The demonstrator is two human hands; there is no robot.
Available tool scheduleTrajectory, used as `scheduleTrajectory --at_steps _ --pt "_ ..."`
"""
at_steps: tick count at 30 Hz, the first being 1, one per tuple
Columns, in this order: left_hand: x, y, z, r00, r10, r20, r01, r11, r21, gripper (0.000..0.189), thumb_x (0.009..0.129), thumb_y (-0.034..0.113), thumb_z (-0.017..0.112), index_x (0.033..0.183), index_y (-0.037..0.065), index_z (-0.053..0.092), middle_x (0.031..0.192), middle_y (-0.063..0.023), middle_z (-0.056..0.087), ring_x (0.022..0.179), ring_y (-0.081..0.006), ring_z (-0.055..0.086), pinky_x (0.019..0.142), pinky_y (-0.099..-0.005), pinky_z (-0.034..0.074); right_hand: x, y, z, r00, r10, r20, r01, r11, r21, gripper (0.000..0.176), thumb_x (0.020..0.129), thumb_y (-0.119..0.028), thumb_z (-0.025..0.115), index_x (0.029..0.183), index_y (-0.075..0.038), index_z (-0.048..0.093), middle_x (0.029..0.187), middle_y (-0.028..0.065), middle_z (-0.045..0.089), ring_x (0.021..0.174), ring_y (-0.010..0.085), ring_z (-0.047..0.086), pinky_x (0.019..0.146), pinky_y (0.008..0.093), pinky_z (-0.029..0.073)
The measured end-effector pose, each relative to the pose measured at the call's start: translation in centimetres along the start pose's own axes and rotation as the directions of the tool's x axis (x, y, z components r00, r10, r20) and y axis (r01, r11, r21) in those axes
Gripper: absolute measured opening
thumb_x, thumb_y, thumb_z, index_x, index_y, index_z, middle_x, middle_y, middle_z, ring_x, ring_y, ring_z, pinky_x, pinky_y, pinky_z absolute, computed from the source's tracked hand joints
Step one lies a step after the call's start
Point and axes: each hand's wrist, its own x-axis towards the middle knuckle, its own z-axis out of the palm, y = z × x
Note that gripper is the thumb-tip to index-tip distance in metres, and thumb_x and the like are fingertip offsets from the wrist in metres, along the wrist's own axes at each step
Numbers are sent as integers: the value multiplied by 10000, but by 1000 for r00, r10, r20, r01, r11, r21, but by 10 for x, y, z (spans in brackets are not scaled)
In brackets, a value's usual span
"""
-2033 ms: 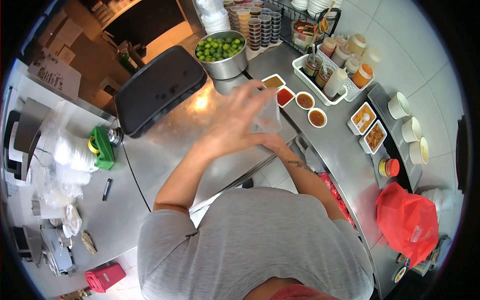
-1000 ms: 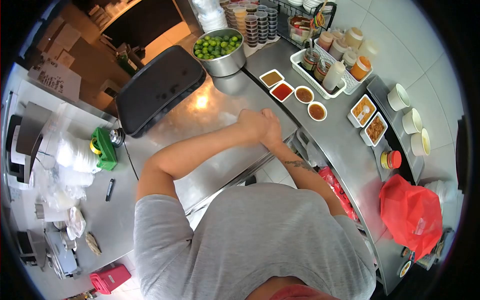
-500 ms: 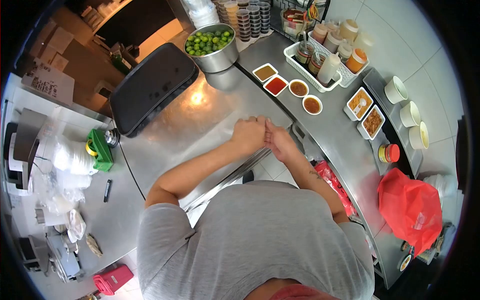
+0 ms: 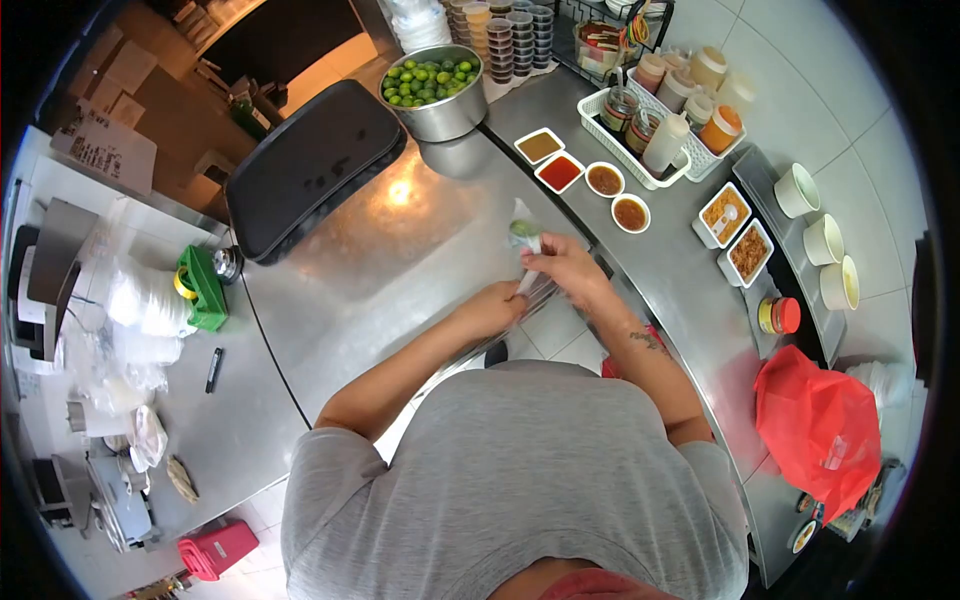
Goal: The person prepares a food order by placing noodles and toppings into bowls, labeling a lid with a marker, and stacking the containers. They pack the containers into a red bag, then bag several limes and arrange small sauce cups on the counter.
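A small clear plastic bag (image 4: 526, 245) with something green at its upper end is held up over the front edge of the steel counter (image 4: 420, 250). My right hand (image 4: 568, 270) is closed around the bag's middle, thumb and fingers pinched. Just below and to the left, my left hand (image 4: 502, 304) grips the lower, narrow part of the same bag. What the green content is, I cannot make out.
A steel pot of green limes (image 4: 432, 84) and a black tray (image 4: 315, 165) stand at the back. Sauce dishes (image 4: 558, 172), a white basket of bottles (image 4: 650, 130) and a red plastic bag (image 4: 815, 430) line the right counter. A marker (image 4: 214, 370) lies on the left.
The hands were clasped together higher up with no bag showing. Now they are apart, the left one lower, and the plastic bag with the green content shows between them.
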Motion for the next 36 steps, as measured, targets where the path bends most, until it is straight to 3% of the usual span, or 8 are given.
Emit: scheduleTrajectory --at_steps 3,5,6,12,18,26,30,36 --pt "-10 3 -18 869 457 -192 -359 847 392 212 941 226 481 928 28 557 769 -58 552 720 -209 529 690 -340 450 -16 -45 4 954 -282 -100 126 684 -719 143 749 -41 579 882 -55 627 787 104 599 680 281 576 645 353 458" --pt "-21 34 -40 870 470 -149 -401 851 339 254 958 272 470 901 35 540 745 -49 530 703 -193 515 669 -332 441 -16 -49 4 788 -616 16 354 432 -829 197 713 -26 568 900 -66 612 816 124 570 709 335 565 659 397 464" --pt "-23 45 -49 869 478 -130 -422 851 312 277 967 295 465 888 39 532 733 -44 519 694 -185 507 659 -328 437 -16 -54 4 660 -745 97 431 270 -861 225 695 -18 562 909 -72 604 830 134 555 724 361 560 666 418 467" --pt "-16 49 -62 958 145 -247 -246 859 -449 213 928 184 500 754 62 508 638 6 435 558 -85 407 481 -239 317 -22 -87 3 637 -669 383 662 220 -717 244 750 -40 559 985 -100 573 803 70 527 763 266 594 641 399 500" --pt "4 23 -75 980 -123 -156 39 890 -455 227 868 168 539 666 63 526 564 9 417 463 -73 355 395 -235 236 1 -51 7 369 -780 504 756 -64 -652 213 754 -80 601 954 -145 630 852 11 565 773 202 612 636 342 521" --pt "33 -14 -76 964 -45 -260 55 998 32 176 831 166 557 701 46 559 592 -17 487 478 -108 416 407 -268 292 25 18 31 563 -787 252 704 297 -645 145 811 -90 595 944 -128 637 905 32 601 800 223 620 666 338 524" --pt "29 -19 -64 944 -67 -324 39 995 -92 126 854 119 518 786 34 581 627 -43 524 550 -135 480 477 -296 376 23 23 37 617 -775 136 683 443 -581 148 805 -53 601 947 -91 618 884 65 599 780 243 617 660 344 514" --pt "33 -37 -49 779 442 -444 -211 853 478 82 843 22 518 888 20 586 756 -170 569 744 -329 570 684 -394 457 22 25 43 724 -688 -42 593 653 -471 185 792 -15 619 975 -27 589 867 114 594 709 252 609 636 326 501"
